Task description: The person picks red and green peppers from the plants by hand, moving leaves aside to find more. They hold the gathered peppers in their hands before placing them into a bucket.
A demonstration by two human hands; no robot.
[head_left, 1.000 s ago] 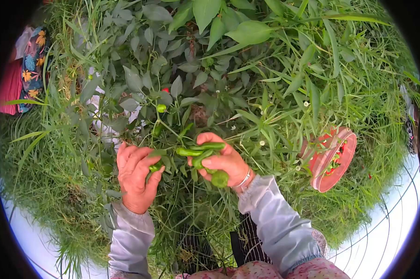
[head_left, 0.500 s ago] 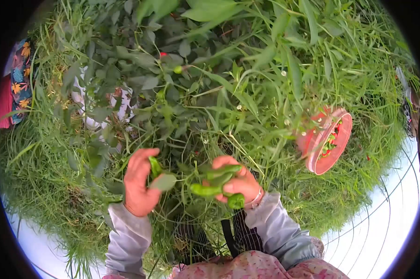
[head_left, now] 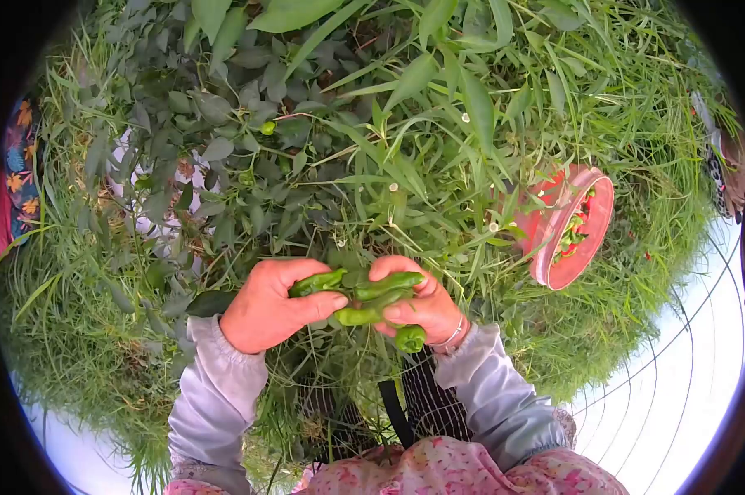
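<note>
My left hand is closed on a green pepper, its thumb stretched along the underside toward the other hand. Facing it, my right hand grips several green peppers in a bunch; one more pepper pokes out below the fingers, blunt end toward me. The two hands are close together, low over the plants, with a leaf between them. A bracelet circles the right wrist.
A pink bucket holding red and green peppers leans in the grass at the right. Pepper plants with a small green pepper grow ahead. Patterned cloth shows at the far left, and part of another person perhaps at the far right.
My left hand has moved right and closed around the green pepper, coming close to the right hand. The right hand keeps its bunch. The view has shifted slightly.
</note>
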